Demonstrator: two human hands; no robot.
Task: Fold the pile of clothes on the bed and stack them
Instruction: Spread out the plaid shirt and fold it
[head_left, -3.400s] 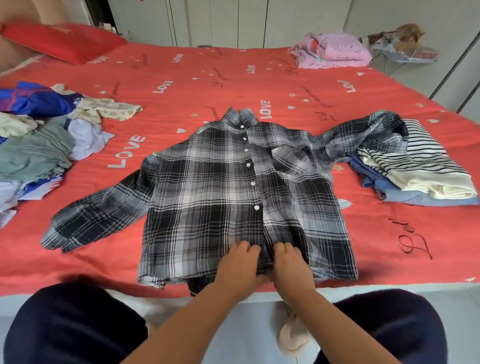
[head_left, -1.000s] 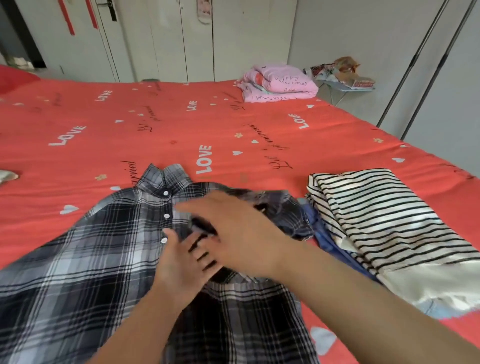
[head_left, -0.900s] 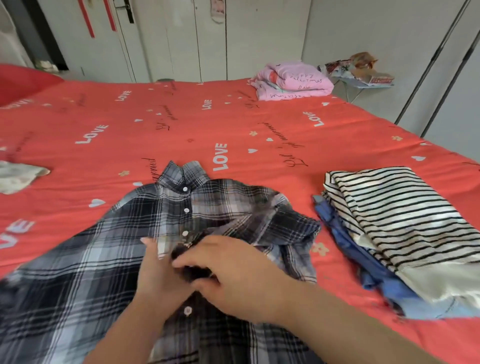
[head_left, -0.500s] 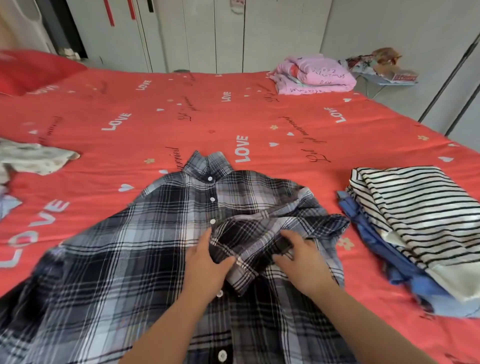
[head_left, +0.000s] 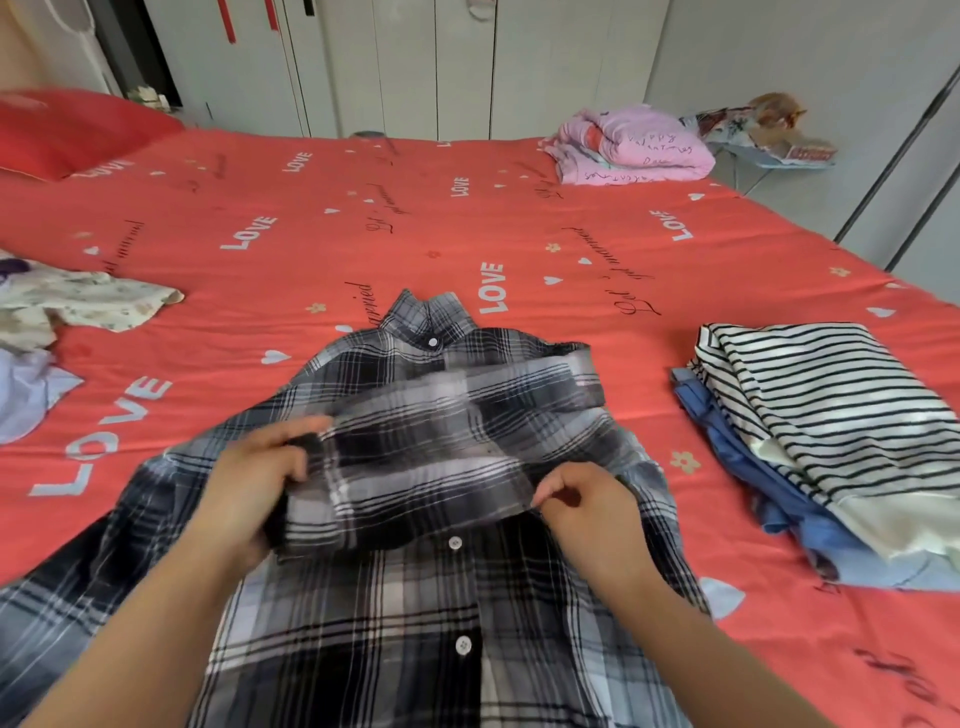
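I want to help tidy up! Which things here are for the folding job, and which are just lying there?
For the job:
plaid shirt, its folded-over sleeve held by the left hand and right hand
striped top, folded, on blue clothes
unfolded clothes at the left edge

Probably just lying about:
pink bundle at the far corner
red pillow

Plaid shirt (head_left: 415, 597) in black, grey and white, with white buttons. Coral-red bed sheet (head_left: 322, 270) printed with white "LOVE" words, white hearts and black script. Right of the right hand (head_left: 587, 504), a cream top (head_left: 831, 405) with black stripes over a blue garment (head_left: 753, 467). Left of the left hand (head_left: 249, 483), a cream floral garment (head_left: 88, 306).
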